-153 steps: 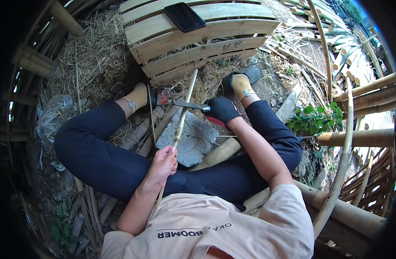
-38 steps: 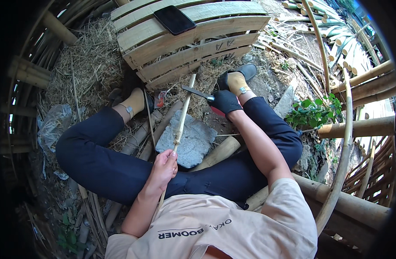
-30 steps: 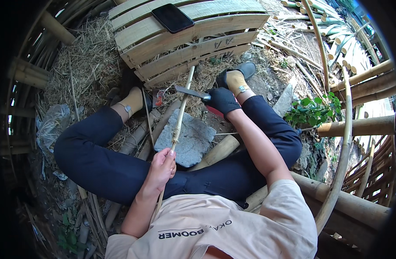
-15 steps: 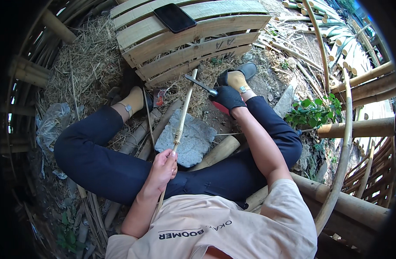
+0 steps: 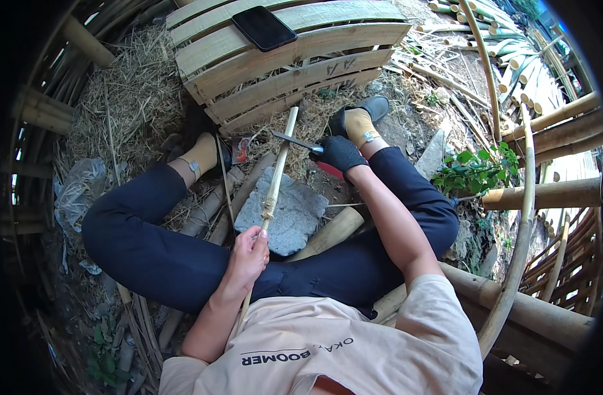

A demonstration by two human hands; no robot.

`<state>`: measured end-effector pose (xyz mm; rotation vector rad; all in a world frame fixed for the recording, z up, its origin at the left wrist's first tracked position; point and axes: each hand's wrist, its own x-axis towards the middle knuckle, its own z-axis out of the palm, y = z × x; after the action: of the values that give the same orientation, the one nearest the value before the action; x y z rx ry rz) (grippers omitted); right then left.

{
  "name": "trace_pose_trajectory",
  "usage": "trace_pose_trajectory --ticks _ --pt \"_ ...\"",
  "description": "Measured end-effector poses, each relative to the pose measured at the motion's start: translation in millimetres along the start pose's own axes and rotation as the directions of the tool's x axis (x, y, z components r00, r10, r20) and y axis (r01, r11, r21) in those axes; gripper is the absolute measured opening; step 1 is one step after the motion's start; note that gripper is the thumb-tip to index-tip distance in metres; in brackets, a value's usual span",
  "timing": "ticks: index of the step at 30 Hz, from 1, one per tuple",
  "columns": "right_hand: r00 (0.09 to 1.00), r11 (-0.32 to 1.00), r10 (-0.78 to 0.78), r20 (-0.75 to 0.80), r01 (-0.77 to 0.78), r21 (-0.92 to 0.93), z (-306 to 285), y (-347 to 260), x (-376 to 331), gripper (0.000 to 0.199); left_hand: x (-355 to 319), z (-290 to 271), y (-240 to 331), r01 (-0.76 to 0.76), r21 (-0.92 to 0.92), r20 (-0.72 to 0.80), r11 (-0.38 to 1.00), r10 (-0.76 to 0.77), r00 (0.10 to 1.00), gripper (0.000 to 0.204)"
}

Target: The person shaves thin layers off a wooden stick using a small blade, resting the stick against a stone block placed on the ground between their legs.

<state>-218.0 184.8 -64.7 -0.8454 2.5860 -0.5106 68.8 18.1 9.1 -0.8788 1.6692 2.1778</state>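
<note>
- L hand (image 5: 248, 255), bare: fingers wrapped tight round pale stick (image 5: 273, 188), just below its rough knot.
- R hand (image 5: 341, 157), in black glove w/ red: clamped on handle of knife (image 5: 302, 143); blade lies across stick's upper part. Can't tell if edge bites in.
- Stick's position: mid-view, btwn the spread legs in dark trousers (image 5: 140, 227), slanting over grey stone (image 5: 300, 209); far end near crate, near end runs back along L forearm to beige shirt (image 5: 387, 342).
- Stone: flat-topped, rough, on the ground; cut bamboo length (image 5: 334, 232) right beside it, on R.
- Ground: bare earth (image 5: 406, 139) mixed w/ dry straw (image 5: 127, 112), straw thickest upper L. More poles & thin strips lie L of stone.
- Slatted wood crate (image 5: 301, 45) at top centre; dark phone (image 5: 264, 28) flat on its slats.
- L side: crumpled clear plastic bag (image 5: 81, 189) nr the knee; dim bamboo wall w/ posts (image 5: 87, 41) behind.
- R side: leafy green plant (image 5: 479, 170) nr other knee; horiz. bamboo poles (image 5: 545, 195); long bent pole (image 5: 516, 273) standing in front.
- Upper R: heap of cut bamboo (image 5: 522, 69) in bright sun, vs. shaded L edge.
</note>
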Motion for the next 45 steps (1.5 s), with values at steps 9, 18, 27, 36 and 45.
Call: trace_pose_trajectory --ticks 9,18,27,36,45 --pt "0.991 0.998 -0.055 -0.122 0.056 0.002 -5 -13 -9 0.023 -3 0 3 0.002 0.007 0.022 1.0 -0.002 1.0 0.023" --pt "0.992 0.999 -0.04 -0.121 0.042 0.007 -7 -13 -20 0.027 -3 4 4 0.016 -0.013 0.039 1.0 -0.016 0.999 0.023" --pt "0.993 0.998 0.047 -0.11 -0.05 -0.027 -3 -1 -5 0.023 -2 2 2 0.033 0.007 0.027 0.999 -0.033 0.999 0.023" --pt "0.983 0.986 -0.147 -0.106 0.136 -0.099 -2 -5 -11 0.025 -2 3 4 0.052 -0.046 0.076 0.998 -0.049 0.996 0.022" --pt "0.984 0.995 -0.099 -0.149 0.098 -0.013 -10 -14 -18 0.019 -5 6 9 0.055 -0.057 0.072 0.997 -0.051 0.996 0.023"
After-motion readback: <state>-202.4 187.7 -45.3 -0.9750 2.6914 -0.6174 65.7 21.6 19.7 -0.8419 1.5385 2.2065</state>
